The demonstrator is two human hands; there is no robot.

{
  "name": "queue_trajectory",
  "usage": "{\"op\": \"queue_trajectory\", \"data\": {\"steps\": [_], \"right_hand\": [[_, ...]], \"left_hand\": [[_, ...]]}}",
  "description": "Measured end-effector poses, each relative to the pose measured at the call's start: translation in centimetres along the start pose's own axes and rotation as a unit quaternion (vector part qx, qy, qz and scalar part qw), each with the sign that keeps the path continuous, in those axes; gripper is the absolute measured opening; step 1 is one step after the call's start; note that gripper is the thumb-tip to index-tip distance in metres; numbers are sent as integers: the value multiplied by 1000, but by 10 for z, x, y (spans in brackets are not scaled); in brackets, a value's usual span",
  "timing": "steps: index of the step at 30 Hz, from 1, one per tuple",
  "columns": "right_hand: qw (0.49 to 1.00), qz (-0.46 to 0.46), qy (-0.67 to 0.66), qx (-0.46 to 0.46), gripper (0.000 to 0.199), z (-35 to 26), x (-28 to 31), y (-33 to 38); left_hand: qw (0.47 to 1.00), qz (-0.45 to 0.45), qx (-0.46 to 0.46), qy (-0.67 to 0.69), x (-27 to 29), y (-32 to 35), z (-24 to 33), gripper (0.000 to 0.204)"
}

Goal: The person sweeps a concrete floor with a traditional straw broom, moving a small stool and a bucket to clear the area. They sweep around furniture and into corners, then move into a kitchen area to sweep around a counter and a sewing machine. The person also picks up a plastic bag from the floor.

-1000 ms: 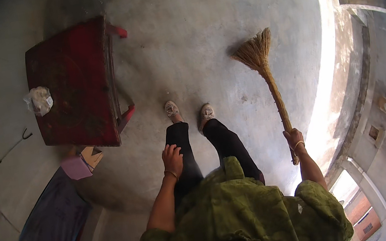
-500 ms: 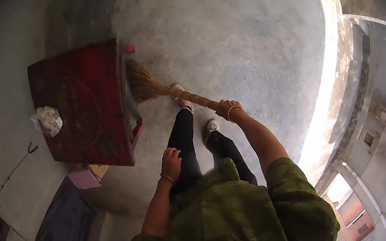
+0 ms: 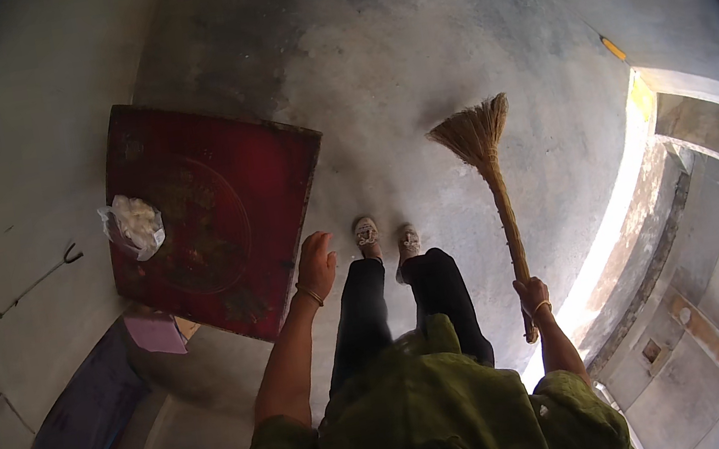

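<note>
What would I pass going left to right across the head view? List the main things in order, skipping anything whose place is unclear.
Thin fork-ended rod → clear plastic bag → left hand → left shoe → right shoe → broom.

Table (image 3: 272, 200) left, broom (image 3: 501, 203) right.

Right grip (image 3: 533, 295) holding broom (image 3: 499, 185), red table (image 3: 264, 178)
</note>
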State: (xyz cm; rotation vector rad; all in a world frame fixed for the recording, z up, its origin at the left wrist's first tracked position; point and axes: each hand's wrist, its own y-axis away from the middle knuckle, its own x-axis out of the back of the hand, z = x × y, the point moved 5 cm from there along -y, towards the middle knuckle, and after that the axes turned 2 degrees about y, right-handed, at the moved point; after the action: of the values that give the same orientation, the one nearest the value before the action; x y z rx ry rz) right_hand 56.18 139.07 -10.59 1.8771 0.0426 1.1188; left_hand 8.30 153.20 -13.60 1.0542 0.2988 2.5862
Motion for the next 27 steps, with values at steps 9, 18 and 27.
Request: {"op": "queue_trajectory", "data": {"steps": [9,18,27], "right_hand": [[955,-124,169,209,46,-305,-29,-185],[868,-260,147,397,41,-627,-138,-247],[904,-182,339,184,42,-402,27,-315]], "left_hand": [[990,104,85,-40,49,-166,-36,52],[977,-46,144,-154,66,-235,-67,66],[981,-33,151,-120,63,-231,-79,68]]}}
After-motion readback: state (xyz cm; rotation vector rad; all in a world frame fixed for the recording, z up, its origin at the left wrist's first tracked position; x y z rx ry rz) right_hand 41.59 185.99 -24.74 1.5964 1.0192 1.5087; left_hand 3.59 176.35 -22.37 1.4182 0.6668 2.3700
